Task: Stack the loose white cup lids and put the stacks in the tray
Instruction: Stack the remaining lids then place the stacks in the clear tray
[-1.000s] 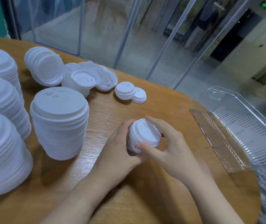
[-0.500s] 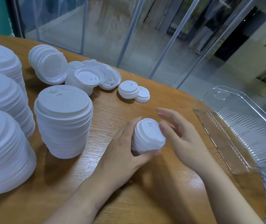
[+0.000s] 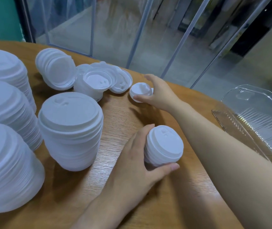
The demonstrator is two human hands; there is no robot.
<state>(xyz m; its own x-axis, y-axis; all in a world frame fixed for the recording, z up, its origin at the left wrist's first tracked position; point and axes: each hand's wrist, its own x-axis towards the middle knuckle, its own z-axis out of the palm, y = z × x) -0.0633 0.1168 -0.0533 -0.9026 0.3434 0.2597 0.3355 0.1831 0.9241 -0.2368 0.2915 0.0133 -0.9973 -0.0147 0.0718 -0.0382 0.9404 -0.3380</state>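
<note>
Two small piles of lids are in play at once, and that is where the risk lies. The left hand (image 3: pixel 132 164) grips the small stack (image 3: pixel 163 146) near the table's (image 3: pixel 118 116) front edge, thumb under one side and fingers curled round the other, the stack leaning a little toward the right. The right hand (image 3: pixel 158 91) reaches across and closes thumb and fingers around the loose small lids (image 3: pixel 140 90) farther back — whether it has one lid or two is hard to tell, since the hand hides the far side. If it lifts only the top lid, the one beneath may be left behind or skid away. The big lids (image 3: pixel 95 81) just beside it lie in a loose heap, so a careless sweep of the wrist could knock them. Seating new lids on a tilted stack held one-handed could cock them or spill the top few. The clear tray (image 3: pixel 254 113) waits at the right, well apart and holding no lids in the part that shows, so the carry across is yet to come — a loose grip there would scatter the lot.
</note>
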